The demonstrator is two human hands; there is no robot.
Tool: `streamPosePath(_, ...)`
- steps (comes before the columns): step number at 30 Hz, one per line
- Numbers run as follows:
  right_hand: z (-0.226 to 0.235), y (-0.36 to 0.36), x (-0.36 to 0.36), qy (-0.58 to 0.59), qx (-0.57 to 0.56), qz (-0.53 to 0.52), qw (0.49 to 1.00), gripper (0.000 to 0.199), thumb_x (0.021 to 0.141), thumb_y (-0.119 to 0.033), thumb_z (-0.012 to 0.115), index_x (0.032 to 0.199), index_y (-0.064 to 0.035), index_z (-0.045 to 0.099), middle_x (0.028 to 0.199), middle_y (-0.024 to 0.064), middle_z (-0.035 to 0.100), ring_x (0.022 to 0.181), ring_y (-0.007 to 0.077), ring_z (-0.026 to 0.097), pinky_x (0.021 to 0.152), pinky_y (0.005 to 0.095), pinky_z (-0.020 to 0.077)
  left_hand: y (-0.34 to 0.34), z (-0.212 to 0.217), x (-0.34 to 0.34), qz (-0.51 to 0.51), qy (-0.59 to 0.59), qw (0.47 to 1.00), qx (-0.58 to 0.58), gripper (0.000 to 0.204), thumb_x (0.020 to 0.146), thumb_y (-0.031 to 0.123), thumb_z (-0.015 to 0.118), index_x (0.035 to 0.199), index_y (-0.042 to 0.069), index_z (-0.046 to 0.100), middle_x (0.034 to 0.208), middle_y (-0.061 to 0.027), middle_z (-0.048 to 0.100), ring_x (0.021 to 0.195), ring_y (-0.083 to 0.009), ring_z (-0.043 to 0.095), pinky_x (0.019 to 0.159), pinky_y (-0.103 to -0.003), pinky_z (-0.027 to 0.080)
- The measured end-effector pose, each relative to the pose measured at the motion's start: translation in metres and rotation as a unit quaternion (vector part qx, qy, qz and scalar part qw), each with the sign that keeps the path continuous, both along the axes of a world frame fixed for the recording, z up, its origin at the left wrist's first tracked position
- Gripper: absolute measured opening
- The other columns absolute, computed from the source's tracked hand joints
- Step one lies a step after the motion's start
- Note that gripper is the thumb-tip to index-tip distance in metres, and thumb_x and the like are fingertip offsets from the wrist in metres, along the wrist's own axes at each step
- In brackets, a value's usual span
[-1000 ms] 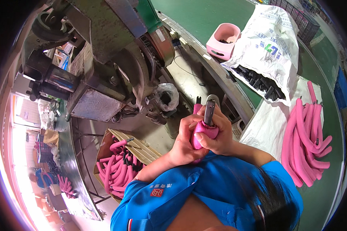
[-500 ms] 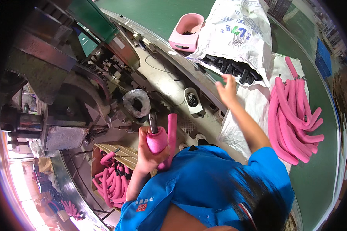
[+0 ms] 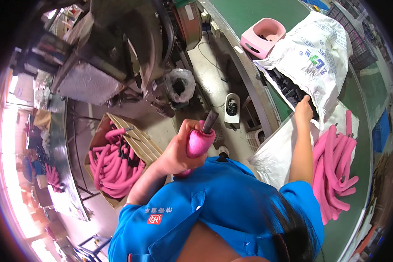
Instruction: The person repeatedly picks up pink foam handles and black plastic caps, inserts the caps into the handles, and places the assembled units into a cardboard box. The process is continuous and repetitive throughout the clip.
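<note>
My left hand (image 3: 181, 150) is wrapped round a pink foam tube (image 3: 198, 144) in front of my chest. A dark, flat-ended bar (image 3: 210, 122) sticks up out of the tube's open top. On the right, my right hand (image 3: 304, 111) is at the mouth of a white woven sack (image 3: 323, 50), its fingers curled against the black plastic pieces (image 3: 288, 87) inside. Its fingertips are partly hidden, so what they hold does not show. Just below that hand, several long pink foam tubes (image 3: 332, 174) lie in a pile.
A pink plastic bin (image 3: 273, 32) stands beside the sack on the green worktable (image 3: 231, 11). Below the table edge is a white bin (image 3: 232, 114) of small dark bits. A cardboard box (image 3: 137, 137) of pink tubes stands at left, near a bag-lined container (image 3: 188, 83) and heavy machinery (image 3: 89, 85).
My right hand has moved from in front of the sack to its mouth, among the black pieces. The left hand still grips the pink tube, now tilted to the right. The whole view has shifted.
</note>
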State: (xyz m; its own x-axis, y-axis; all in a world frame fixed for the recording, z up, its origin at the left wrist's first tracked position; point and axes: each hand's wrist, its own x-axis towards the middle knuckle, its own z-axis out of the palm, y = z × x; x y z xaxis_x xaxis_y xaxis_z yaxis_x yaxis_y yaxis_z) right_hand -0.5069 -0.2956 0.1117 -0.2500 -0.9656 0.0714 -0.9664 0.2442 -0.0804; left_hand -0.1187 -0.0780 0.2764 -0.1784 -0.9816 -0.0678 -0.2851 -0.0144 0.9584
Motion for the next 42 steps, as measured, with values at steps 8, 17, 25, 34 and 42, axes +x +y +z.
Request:
streamPosePath(8,-0.018,-0.006,-0.004,-0.179,-0.168,0.120,0.962,0.053,0.094,-0.042,0.047,0.060,-0.0012,0.053,0.059,0.0148,0.059,0.055,0.0330,0.057,0.053,0.0411,0.0426,0.011,-0.007,0.006,0.000,-0.013,0.999,-0.050,0.054,0.068,0.005,0.070,0.114,0.005,0.040,0.099,-0.0080,0.050,0.092,-0.0156,0.049,0.085,-0.028,0.040)
streamPosePath(17,0.111,0.038,0.135,-0.316,-0.146,0.308,0.886,0.039,0.092,-0.028,0.055,0.067,0.0008,0.048,0.062,0.0143,0.051,0.053,0.0302,0.046,0.051,0.0360,0.0375,0.016,0.000,0.013,-0.002,-0.030,0.999,-0.031,0.056,0.070,0.004,0.068,0.117,0.008,0.038,0.104,-0.0100,0.051,0.093,-0.0178,0.053,0.082,-0.031,0.043)
streamPosePath(25,-0.035,-0.006,0.040,-0.180,-0.130,0.217,0.951,0.019,0.083,-0.021,0.063,0.086,-0.0050,0.054,0.085,0.0158,0.057,0.081,0.0346,0.055,0.070,0.0445,0.0428,0.046,-0.020,0.033,0.143,0.129,0.980,0.046,0.057,0.066,0.001,0.069,0.112,0.007,0.037,0.106,-0.0066,0.046,0.094,-0.0121,0.046,0.085,-0.026,0.039)
streamPosePath(34,-0.049,-0.048,0.002,0.206,-0.027,0.232,0.950,0.015,0.087,-0.015,0.046,0.101,-0.0135,0.051,0.105,0.0052,0.054,0.094,0.0270,0.057,0.070,0.0403,0.0516,0.055,-0.016,0.031,0.129,0.006,0.990,0.051,0.056,0.068,0.003,0.069,0.114,0.009,0.037,0.097,-0.0068,0.048,0.085,-0.0126,0.050,0.076,-0.027,0.044)
streamPosePath(42,0.018,-0.017,0.058,-0.225,0.001,0.217,0.950,0.026,0.091,-0.030,0.056,0.103,-0.0075,0.050,0.083,0.0073,0.059,0.076,0.0231,0.059,0.057,0.0369,0.0464,0.060,-0.008,0.024,0.085,-0.001,0.996,-0.003,0.056,0.068,0.002,0.069,0.115,0.007,0.039,0.107,-0.0077,0.047,0.096,-0.0149,0.049,0.088,-0.028,0.040)
